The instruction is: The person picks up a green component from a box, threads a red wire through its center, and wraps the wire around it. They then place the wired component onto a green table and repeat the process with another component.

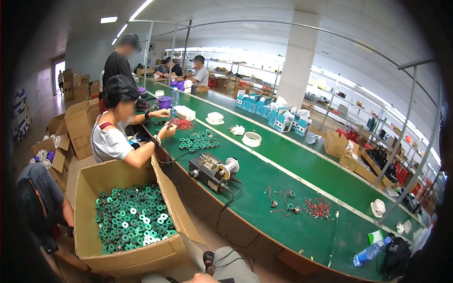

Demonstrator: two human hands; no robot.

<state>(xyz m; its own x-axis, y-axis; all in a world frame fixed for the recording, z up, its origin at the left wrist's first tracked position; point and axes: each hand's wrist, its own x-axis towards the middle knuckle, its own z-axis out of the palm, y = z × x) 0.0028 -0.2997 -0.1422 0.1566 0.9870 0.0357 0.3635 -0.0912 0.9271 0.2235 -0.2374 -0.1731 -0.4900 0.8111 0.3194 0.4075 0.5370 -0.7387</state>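
Observation:
Only a small part of a hand, seemingly my right hand, shows at the lower edge above my lap; its fingers are cut off, and a dark band lies just right of it. My left hand is out of the picture. Close by on the left, a large open cardboard box is filled with small green ring-shaped parts. On the green bench ahead stands a black bench machine with a spool. Right of it lie red wires and a few small parts with wires attached.
A co-worker at the bench handles wires beside more green rings. Another person bends down at left. Water bottles lie at the bench's near right. White ring-shaped housings and blue-and-white boxes stand farther off.

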